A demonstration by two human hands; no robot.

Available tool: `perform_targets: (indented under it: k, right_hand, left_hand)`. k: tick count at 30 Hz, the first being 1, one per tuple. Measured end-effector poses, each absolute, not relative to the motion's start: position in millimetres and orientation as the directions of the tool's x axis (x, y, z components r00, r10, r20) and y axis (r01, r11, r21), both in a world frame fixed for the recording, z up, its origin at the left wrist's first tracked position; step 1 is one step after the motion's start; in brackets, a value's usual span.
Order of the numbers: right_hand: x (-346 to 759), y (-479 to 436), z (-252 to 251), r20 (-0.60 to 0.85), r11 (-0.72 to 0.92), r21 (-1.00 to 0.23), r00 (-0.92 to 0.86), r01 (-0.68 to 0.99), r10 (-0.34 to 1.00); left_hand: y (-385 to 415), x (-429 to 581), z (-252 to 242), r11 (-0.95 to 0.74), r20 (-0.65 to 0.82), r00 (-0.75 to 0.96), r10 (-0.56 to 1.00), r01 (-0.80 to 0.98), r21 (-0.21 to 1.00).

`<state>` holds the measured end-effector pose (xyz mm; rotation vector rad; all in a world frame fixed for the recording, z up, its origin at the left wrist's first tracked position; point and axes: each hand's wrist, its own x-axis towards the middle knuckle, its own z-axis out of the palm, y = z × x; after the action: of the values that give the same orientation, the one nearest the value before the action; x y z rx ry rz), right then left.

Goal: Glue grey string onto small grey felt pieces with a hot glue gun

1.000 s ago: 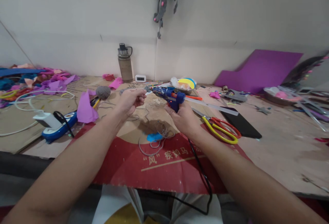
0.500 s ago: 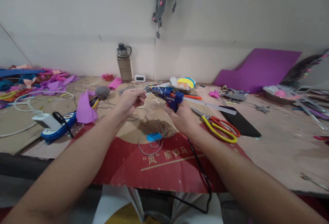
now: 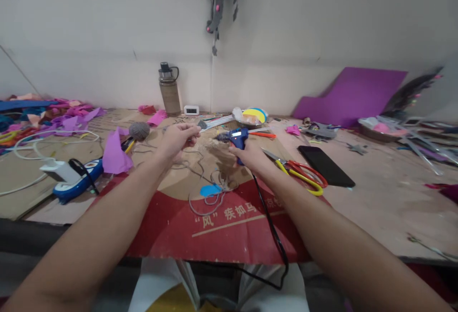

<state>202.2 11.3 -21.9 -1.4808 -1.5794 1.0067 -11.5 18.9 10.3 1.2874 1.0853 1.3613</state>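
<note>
My right hand (image 3: 249, 153) is wrapped round a blue hot glue gun (image 3: 238, 136), its nozzle pointing left and a clear glue stick out of its back. My left hand (image 3: 183, 138) is closed in a pinch. A small grey piece (image 3: 202, 124) shows just past its fingertips, apart from the nozzle; its kind is too small to tell. Below the hands, loose grey yarn (image 3: 222, 189) lies tangled over a blue scrap (image 3: 211, 190) on the cardboard (image 3: 171, 235). Scissors (image 3: 304, 173) with red and yellow handles lie beside my right forearm.
A black phone (image 3: 325, 165) lies right of the scissors. Left are a power strip (image 3: 84, 181), a purple felt scrap (image 3: 117, 152) and a yarn ball (image 3: 139, 131). A bottle (image 3: 169, 92) and small clock (image 3: 191, 110) stand at the back. The gun's black cord (image 3: 270, 221) hangs over the front edge.
The glue gun has been drawn back from the grey piece and tilted, leaving a gap at its nozzle. My left hand keeps its pinch. The whole view has shifted slightly.
</note>
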Motion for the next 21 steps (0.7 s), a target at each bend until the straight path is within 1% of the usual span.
perform_targets:
  k: [2, 3, 5, 6, 7, 8, 9, 11, 13, 14, 15, 17, 19, 21]
  right_hand:
    - [208.0, 14.8, -20.6, -0.072, -0.021, -0.839, -0.073, 0.544, 0.995]
    - [211.1, 14.5, -18.5, -0.060, 0.004, -0.764, -0.078, 0.645, 0.995]
    - [216.7, 10.4, -12.0, 0.050, 0.103, -0.529, -0.090, 0.843, 0.995]
    - [218.7, 7.3, -8.2, 0.121, 0.142, -0.407, -0.101, 0.902, 0.987]
    - [219.9, 4.1, -4.5, 0.189, 0.167, -0.324, -0.110, 0.931, 0.976]
    - [220.2, 1.0, -1.2, 0.251, 0.186, -0.299, -0.111, 0.936, 0.962]
    - [219.5, -1.6, 1.6, 0.307, 0.212, -0.329, -0.108, 0.920, 0.946]
    - [215.6, -5.2, 5.3, 0.406, 0.322, -0.477, -0.120, 0.818, 0.906]
    - [209.8, -7.1, 6.5, 0.480, 0.453, -0.619, -0.147, 0.642, 0.865]
    - [206.7, -7.8, 6.2, 0.510, 0.510, -0.662, -0.170, 0.549, 0.844]
    - [203.8, -8.6, 5.5, 0.537, 0.562, -0.682, -0.201, 0.469, 0.819]
    - [199.1, -10.4, 3.2, 0.589, 0.647, -0.669, -0.270, 0.365, 0.762]
    - [196.1, -12.4, 0.6, 0.628, 0.705, -0.631, -0.322, 0.324, 0.709]
    - [194.6, -13.9, -1.5, 0.633, 0.706, -0.633, -0.314, 0.316, 0.708]
  left_hand:
    - [16.7, -8.4, 10.4, -0.158, 0.160, 0.058, 0.985, -0.034, 0.987]
    - [15.2, -6.9, 10.8, -0.147, 0.149, 0.081, 0.986, -0.026, 0.989]
    - [12.2, -4.1, 12.1, -0.127, 0.127, 0.108, 0.986, -0.003, 0.992]
    - [10.8, -3.0, 12.8, -0.124, 0.122, 0.115, 0.986, 0.008, 0.992]
    - [9.5, -2.1, 13.4, -0.124, 0.121, 0.122, 0.985, 0.017, 0.992]
    - [8.5, -1.3, 13.8, -0.127, 0.123, 0.134, 0.983, 0.025, 0.992]
    - [7.6, -0.5, 14.0, -0.132, 0.126, 0.147, 0.981, 0.031, 0.991]
    - [6.0, 1.4, 13.8, -0.140, 0.129, 0.176, 0.976, 0.050, 0.989]
    - [4.3, 4.1, 13.3, -0.145, 0.124, 0.207, 0.970, 0.088, 0.986]
    - [3.3, 5.7, 13.1, -0.143, 0.114, 0.224, 0.968, 0.116, 0.983]
    - [2.3, 7.3, 12.8, -0.138, 0.099, 0.243, 0.965, 0.150, 0.979]
    - [0.4, 10.3, 12.1, -0.134, 0.063, 0.298, 0.953, 0.222, 0.966]
    - [-1.2, 12.4, 11.3, -0.133, 0.035, 0.352, 0.935, 0.258, 0.957]
    - [-2.5, 13.9, 10.6, -0.122, 0.027, 0.374, 0.927, 0.234, 0.964]
